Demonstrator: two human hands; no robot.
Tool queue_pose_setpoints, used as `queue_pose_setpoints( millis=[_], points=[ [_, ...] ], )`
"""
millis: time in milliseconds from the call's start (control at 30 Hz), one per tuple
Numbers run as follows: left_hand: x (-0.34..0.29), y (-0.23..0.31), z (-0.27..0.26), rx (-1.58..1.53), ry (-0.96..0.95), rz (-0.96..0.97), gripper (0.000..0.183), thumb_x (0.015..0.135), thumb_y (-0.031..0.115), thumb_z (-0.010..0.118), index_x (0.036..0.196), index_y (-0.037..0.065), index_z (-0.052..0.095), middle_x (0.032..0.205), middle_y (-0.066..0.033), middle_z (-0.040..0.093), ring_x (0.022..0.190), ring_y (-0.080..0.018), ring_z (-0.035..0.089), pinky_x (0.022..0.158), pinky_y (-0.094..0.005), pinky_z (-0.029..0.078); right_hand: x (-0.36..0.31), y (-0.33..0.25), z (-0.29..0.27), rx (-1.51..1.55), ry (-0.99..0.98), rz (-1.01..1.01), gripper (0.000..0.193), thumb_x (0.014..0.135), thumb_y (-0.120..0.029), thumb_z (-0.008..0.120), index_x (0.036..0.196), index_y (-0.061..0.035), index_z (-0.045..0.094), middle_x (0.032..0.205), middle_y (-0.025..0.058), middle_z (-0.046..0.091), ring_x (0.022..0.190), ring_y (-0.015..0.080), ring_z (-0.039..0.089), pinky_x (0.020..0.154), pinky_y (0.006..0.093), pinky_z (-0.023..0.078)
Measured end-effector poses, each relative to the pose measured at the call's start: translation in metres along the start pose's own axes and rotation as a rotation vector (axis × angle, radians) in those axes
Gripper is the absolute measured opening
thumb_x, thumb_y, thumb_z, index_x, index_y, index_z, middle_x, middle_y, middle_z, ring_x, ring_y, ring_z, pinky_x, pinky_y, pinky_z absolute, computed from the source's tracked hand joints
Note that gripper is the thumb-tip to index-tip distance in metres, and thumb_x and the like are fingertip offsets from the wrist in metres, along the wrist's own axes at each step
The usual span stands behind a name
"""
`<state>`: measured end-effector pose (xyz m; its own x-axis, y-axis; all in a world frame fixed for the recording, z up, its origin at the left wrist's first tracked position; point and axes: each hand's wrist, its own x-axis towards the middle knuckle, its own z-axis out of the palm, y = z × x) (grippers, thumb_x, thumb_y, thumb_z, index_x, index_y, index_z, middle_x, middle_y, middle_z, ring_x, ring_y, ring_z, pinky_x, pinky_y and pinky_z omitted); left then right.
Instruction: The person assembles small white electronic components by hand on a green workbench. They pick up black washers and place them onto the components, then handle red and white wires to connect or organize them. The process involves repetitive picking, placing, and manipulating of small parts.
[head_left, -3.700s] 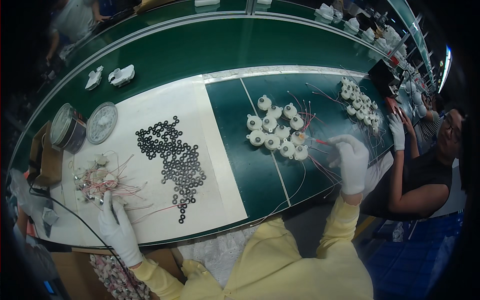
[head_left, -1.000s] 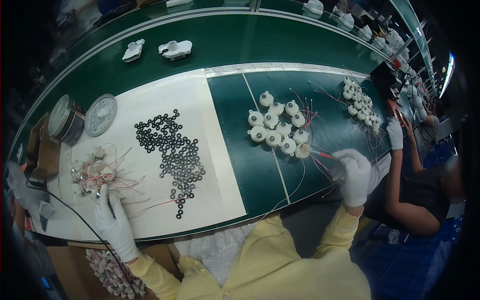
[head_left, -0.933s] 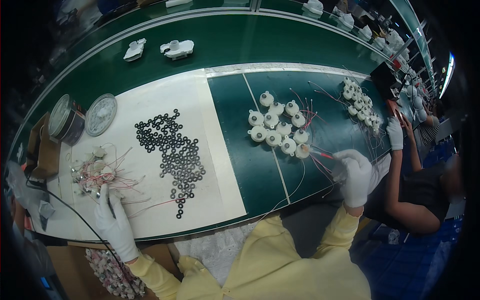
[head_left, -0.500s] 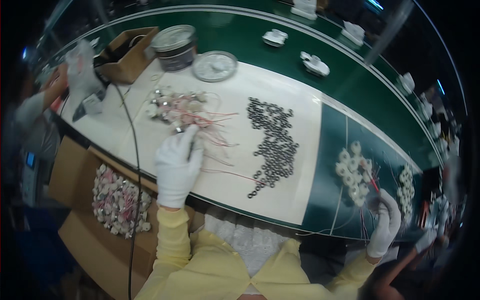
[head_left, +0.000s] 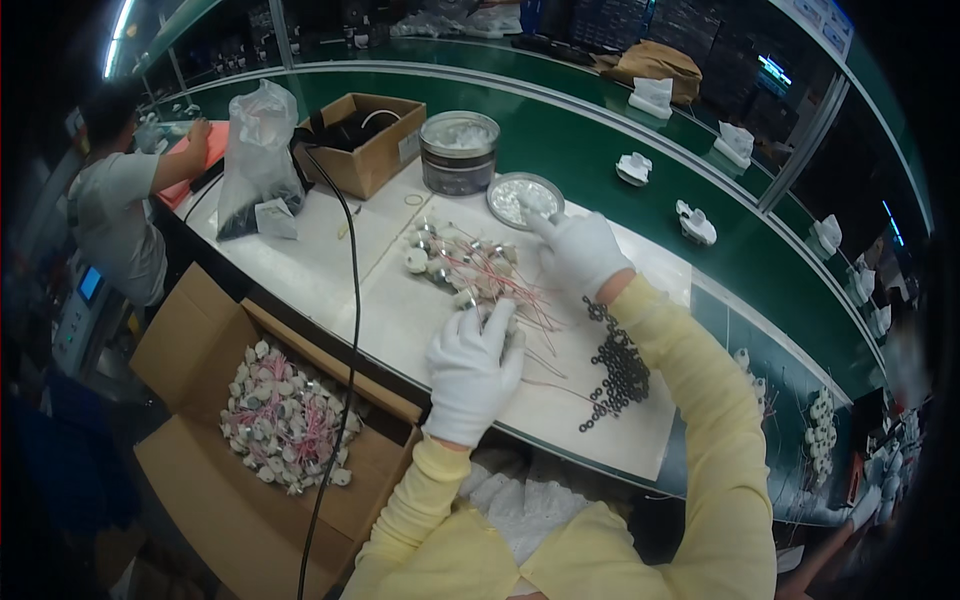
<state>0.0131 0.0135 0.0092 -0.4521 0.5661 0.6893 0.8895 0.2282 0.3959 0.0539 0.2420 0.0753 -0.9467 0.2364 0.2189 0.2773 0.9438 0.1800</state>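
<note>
My left hand (head_left: 472, 380), in a white glove, is closed at the near edge of a pile of small white wired parts (head_left: 455, 255). At its fingertips is one such white part with a metal face (head_left: 465, 298); the fingers partly hide it. My right hand (head_left: 590, 255), also gloved, reaches across the table with fingers stretched to the near rim of a round metal lid (head_left: 495, 208). The lid holds a whitish, shiny content that I cannot make out. I see nothing held in the right hand. Small black rings (head_left: 622, 372) lie under and beside my right forearm.
A round tin (head_left: 458, 178), an open carton (head_left: 375, 165) and a plastic bag (head_left: 260, 150) stand at the back left. A large box (head_left: 190, 390) of wired parts sits left below the table. A black cable (head_left: 357, 290) hangs across. A co-worker (head_left: 115, 210) is at far left.
My right hand has left the white parts on the green area at right and swung to the metal lid. My left hand stays by the pile. The view has turned left.
</note>
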Motion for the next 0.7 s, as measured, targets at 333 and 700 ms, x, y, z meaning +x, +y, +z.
queue_pose_setpoints(
  millis=[333, 700],
  points=[
    [-0.028, -0.01, -0.02, -0.062, 0.074, -0.154, 0.059, 0.086, 0.015, 0.079, 0.141, 0.009, 0.06, 0.145, -0.0236, 0.051, 0.133, -0.043, 0.052, 0.106, -0.0542, 0.047, -0.172, -0.006, -0.1, 0.636, 0.069, 0.023, 0.05, 0.1, -0.03, 0.066, 0.138, 0.0003, 0.06, 0.097, 0.0201, 0.069, 0.082, 0.0404, 0.067, 0.073, 0.0445, 0.054],
    [-0.016, -0.041, -0.035, -0.408, 0.228, -0.021, 0.051, 0.113, 0.029, 0.042, 0.152, -0.004, 0.047, 0.16, -0.0211, 0.042, 0.147, -0.0354, 0.044, 0.12, -0.0529, 0.04, -0.348, -0.049, -0.034, 0.814, 0.431, 0.598, 0.058, 0.103, -0.044, 0.059, 0.138, 0.0024, 0.059, 0.122, 0.022, 0.069, 0.096, 0.0367, 0.067, 0.086, 0.0428, 0.053]
  ],
)
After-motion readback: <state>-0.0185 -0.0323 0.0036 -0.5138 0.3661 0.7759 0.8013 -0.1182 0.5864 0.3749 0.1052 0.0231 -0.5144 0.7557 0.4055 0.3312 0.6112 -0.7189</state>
